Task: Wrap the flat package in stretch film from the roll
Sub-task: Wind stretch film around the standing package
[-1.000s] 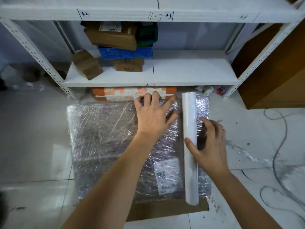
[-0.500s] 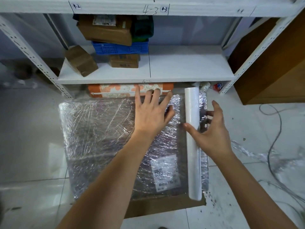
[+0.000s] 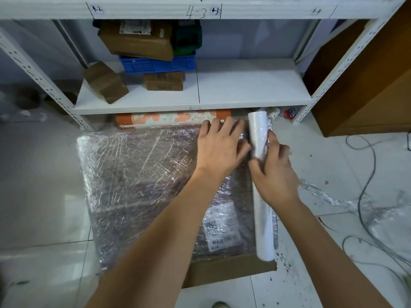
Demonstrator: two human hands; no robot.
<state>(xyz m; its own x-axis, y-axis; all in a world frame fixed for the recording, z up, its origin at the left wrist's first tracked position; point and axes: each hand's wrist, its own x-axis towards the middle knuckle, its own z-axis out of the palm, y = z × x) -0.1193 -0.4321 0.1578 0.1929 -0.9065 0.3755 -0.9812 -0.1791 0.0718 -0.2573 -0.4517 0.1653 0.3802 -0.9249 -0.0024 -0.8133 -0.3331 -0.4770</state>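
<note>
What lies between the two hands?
Head view: only the film roll, upright on the wrapped package; left hand beside it, right hand grips it.

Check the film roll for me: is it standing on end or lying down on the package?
Lying down. The film roll lies lengthwise along the flat package's right edge, and the right hand grips its middle.

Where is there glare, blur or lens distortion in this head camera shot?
Head view: white glare streaks on the stretch film over the flat package; soft light patches on the floor tiles; wide-angle bending of the shelf uprights; left hand slightly motion-blurred at the fingertips; roll sharp.
</note>
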